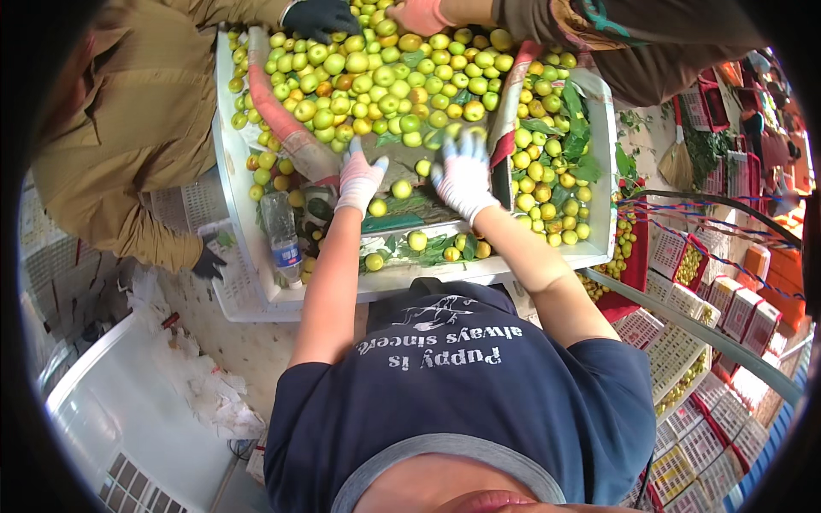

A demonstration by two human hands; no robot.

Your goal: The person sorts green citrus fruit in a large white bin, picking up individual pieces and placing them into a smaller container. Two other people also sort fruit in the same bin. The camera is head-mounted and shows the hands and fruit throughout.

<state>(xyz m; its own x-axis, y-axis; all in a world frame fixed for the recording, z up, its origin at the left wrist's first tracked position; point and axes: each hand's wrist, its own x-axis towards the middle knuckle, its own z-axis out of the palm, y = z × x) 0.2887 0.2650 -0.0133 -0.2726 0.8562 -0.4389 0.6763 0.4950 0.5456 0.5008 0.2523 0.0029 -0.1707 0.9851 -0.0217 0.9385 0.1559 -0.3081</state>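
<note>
Green-yellow round fruits, perhaps jujubes, lie heaped with leaves in a white sorting bin. My left hand, in a white and grey-tipped glove, reaches to the heap's near edge, fingers apart, with no fruit seen in it. My right hand, gloved alike and a little blurred, spreads over the near right edge of the heap beside the cloth-covered divider. A few loose fruits lie between my hands. Another cloth-wrapped divider runs left of my left hand.
A plastic bottle stands or lies in the bin's near left corner. Two co-workers' gloved hands touch the heap's far side. At left hangs a co-worker's dark glove. Crates are stacked at right; a broom is beyond.
</note>
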